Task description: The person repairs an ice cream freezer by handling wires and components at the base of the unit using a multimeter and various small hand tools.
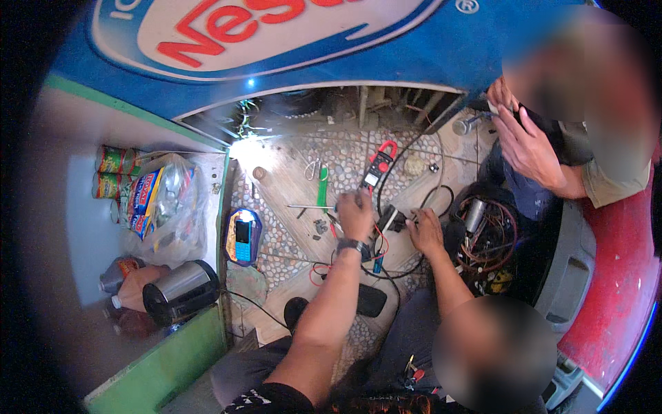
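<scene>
Rod [307, 206], slim, metallic, beside curled left hand [356, 215]; right hand [427, 231] curled; both grips unclear.

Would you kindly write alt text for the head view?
A person's left hand is by a red-and-black clamp meter, the right hand at a small dark part, above a pebble-patterned floor; a co-worker's hands show at right.

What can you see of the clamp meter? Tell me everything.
The clamp meter is red and black, apparently plastic, with a red hooked clamp at its far end, a round dial and a small pale screen. It lies face up on the patterned floor, its far end slanting right. The left hand is at its near end; contact is unclear.
</scene>
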### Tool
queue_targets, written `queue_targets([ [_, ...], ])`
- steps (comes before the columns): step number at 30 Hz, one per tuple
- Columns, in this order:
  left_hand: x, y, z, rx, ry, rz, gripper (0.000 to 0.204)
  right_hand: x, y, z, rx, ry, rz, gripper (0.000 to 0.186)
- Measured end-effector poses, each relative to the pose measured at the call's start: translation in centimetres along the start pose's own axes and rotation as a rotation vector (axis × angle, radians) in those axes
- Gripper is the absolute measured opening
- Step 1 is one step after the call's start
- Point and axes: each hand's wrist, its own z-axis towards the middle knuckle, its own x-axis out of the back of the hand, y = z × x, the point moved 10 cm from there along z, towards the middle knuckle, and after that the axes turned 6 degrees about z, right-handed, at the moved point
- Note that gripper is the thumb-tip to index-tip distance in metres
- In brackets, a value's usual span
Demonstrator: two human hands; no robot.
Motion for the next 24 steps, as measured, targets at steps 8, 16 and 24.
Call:
queue_targets([
  [8, 12.1, -0.3, 22.3, 0.194, 0.251, -0.489, 0.062, 4.9, -5.2, -6.1, 0.283, 0.046, -0.231, 0.022],
  [16, 9.9, 0.0, 23.2, 0.112, 0.198, -0.699, 0.055, 2.7, -3.4, -7.0, 0.278, 0.104, -0.286, 0.017],
  [24, 9.9, 0.0, 23.0, 0.141, 0.192, -0.515, 0.051, 1.9, -2.5, -7.1, 0.249, 0.1, -0.34, 0.02],
])
